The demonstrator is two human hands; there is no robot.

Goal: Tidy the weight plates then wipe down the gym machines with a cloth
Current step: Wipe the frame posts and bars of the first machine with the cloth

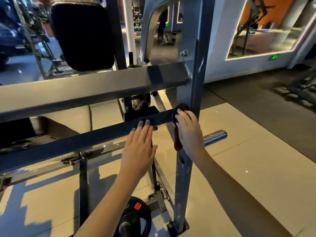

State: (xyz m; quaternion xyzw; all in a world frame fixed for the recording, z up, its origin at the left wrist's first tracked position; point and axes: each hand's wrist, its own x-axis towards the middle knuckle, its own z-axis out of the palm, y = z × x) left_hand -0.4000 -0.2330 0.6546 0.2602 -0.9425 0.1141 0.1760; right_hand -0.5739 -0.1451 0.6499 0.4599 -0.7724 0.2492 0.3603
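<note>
Pale tiled floor (239, 168); dark rubber flooring (248, 93) beyond; green sign (274, 57) on wall (222, 48).

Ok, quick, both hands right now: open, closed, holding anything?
Left hand: open, fingers straight, resting on the lower crossbar.
Right hand: grip closed on the cloth, pressed against the upright post.

Head-worn view (wide-angle), forward and down, close to machine frame (95, 86)
</note>
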